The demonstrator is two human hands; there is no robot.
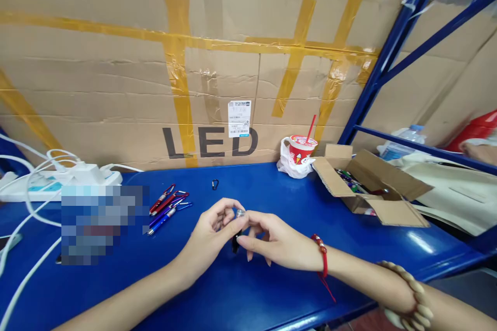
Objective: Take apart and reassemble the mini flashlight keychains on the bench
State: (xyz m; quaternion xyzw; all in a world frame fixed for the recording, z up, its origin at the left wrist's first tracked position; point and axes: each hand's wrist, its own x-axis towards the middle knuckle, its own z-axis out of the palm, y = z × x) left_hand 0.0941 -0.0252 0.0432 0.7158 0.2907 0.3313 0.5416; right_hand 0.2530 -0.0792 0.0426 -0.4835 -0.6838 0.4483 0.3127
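Close together over the blue tabletop [202,289], both my hands pinch one small black tube with a silver end [235,244], much of it covered by fingers. My left hand [217,225] has its thumb and forefinger closed at the silver upper end. The thumb and fingertips of my right hand [267,235] press on the tube from the other side. Beyond my left hand lies a loose black carabiner [215,184]. To the left of it rest several slim metal tubes with carabiner clips, among them a red one [165,203] and a blue one [161,221].
At the right stands an open cardboard box [363,181] with many small coloured items inside. A red cup with a straw [301,150] sits in a white bag. A power strip [87,176] with white cables occupies the left. Large taped cardboard [217,77] closes off the back.
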